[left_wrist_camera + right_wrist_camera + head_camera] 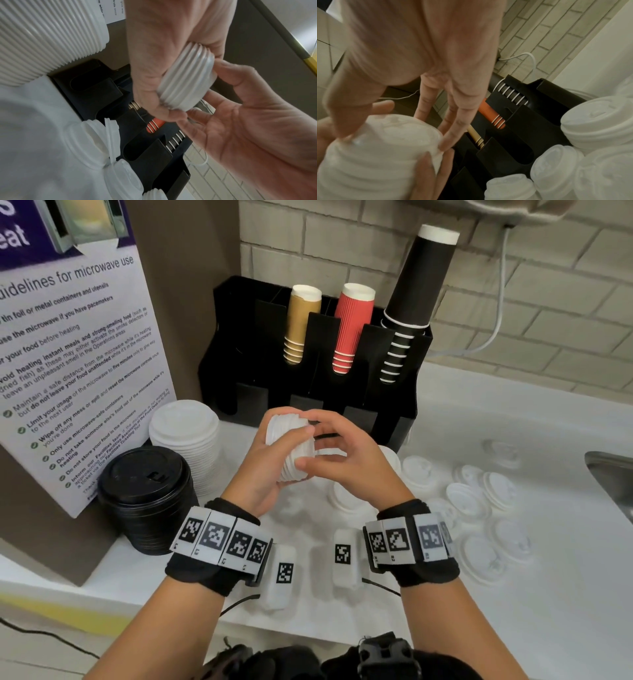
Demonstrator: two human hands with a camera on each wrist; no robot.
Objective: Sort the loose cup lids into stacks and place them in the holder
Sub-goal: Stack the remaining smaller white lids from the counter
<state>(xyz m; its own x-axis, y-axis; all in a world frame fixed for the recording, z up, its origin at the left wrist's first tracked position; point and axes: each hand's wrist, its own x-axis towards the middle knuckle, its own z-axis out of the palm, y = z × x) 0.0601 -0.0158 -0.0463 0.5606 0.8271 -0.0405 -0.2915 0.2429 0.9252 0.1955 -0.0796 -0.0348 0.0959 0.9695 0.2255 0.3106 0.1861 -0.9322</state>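
I hold a short stack of white lids [286, 421] on its side above the counter, in front of the black holder [246, 392]. My left hand [274, 453] grips the stack [187, 83] round its ribbed side. My right hand [308, 441] pinches the stack's near end, with fingers on the top lid's rim [445, 144] and the thumb below. Several loose white lids [469, 501] lie scattered on the white counter to the right. The holder's front slots look dark, and I cannot tell their contents.
A tall stack of larger white lids [185, 436] and a stack of black lids [147, 494] stand at the left by a microwave poster [68, 371]. Gold cups [301, 323], red cups [352, 326] and black cups [418, 292] fill the holder's back. A sink edge [613, 474] is at far right.
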